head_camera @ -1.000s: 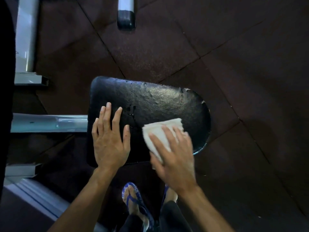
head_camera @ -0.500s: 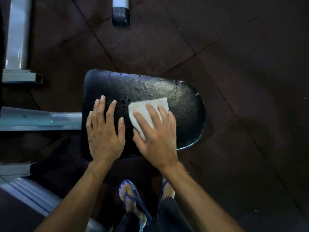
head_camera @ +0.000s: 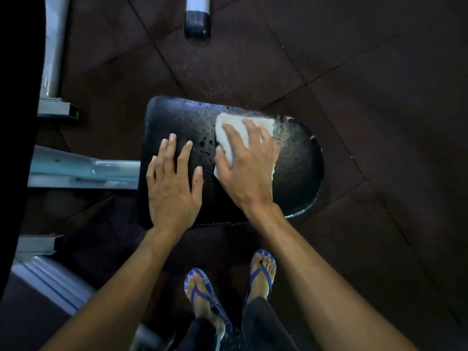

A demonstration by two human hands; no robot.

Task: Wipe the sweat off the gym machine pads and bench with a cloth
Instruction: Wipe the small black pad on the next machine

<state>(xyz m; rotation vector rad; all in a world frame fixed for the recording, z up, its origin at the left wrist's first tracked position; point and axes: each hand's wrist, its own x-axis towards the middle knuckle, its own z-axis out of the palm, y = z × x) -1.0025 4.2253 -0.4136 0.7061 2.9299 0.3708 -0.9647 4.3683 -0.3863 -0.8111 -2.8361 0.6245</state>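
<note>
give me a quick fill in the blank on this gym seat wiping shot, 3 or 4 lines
1. The right hand presses a white ____ onto the black seat pad.
2. The left hand lies ____ on the pad with its fingers straight.
3. Dark droplets sit on the pad ____ the two hands.
4. The person wears ____ flip-flops.

Missing words: cloth; flat; between; blue
</note>
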